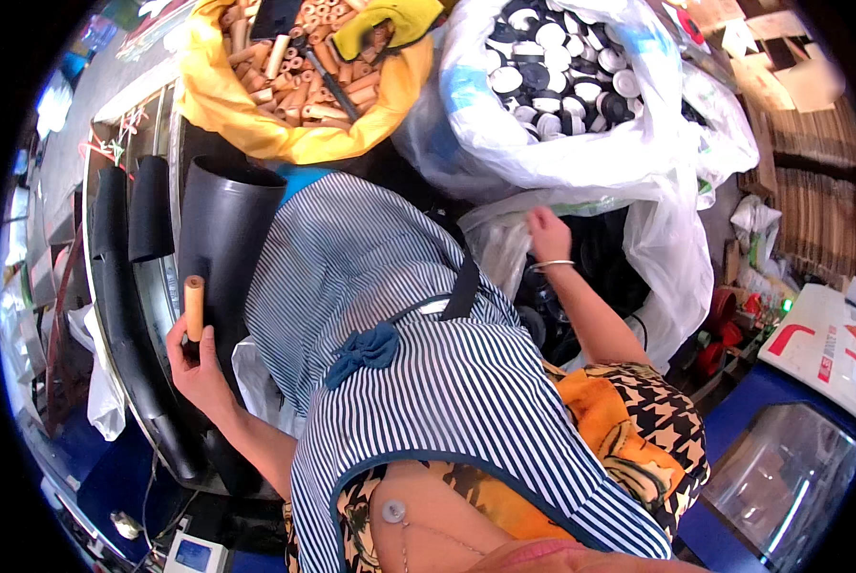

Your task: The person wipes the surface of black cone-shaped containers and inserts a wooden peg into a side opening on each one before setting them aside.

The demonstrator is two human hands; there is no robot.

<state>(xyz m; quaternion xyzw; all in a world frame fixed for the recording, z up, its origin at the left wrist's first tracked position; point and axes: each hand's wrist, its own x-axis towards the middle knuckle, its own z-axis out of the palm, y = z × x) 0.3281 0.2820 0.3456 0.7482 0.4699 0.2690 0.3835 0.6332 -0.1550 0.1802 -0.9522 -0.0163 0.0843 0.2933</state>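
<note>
My left hand (199,368) holds a short tan wooden tube (194,310) upright between fingers and thumb, beside a large black open-topped cylinder (220,215). Its top end shows a small hole. Over a white plastic bag (671,253) full of dark parts (595,253) hovers my right hand (548,235), its fingers drawn together. Whether anything small is in them is hidden. At the far left-centre a yellow sack (323,145) is filled with similar wooden tubes (304,91). Right of it, another white bag (542,162) holds black and white round caps (552,72).
Long black foam-like tubes (117,315) line a metal frame at left. On the sack's tubes lie a yellow cloth-like piece (385,27) and a dark rod (330,84). Stacked cardboard (814,191) stands far right, above a white and blue machine (824,349).
</note>
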